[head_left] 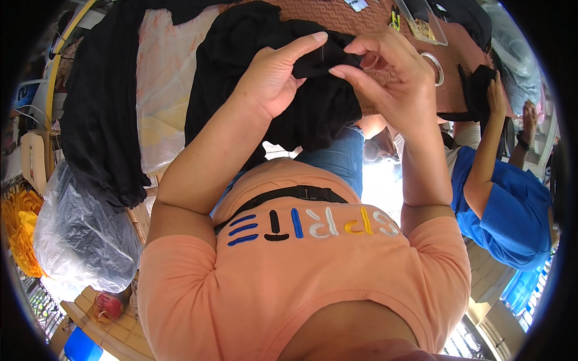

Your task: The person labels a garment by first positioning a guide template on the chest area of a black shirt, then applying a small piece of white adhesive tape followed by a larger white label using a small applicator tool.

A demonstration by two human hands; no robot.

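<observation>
Black cloth [241, 42] lies bunched over the table's near edge and hangs toward my lap. My left hand [271, 78] grips a raised fold of it, thumb stretched along the top and the other fingers curled underneath, partly hidden. Close beside it on the right, my right hand [394, 75] has thumb and forefinger around the edge of the same fold, their tips a little apart with dark fabric between. A thin pale line, perhaps a thread or needle, shows on the fold between the hands; it is too fine to tell.
Brown patterned tabletop [373, 18] bears a clear tray [430, 27] and yellow-handled thread snips [394, 19]. More black cloth [99, 102] drapes at left beside a translucent sheet [165, 78]. A plastic bag [84, 234] sits lower left. At right, a co-worker in blue [506, 204] handles dark cloth.
</observation>
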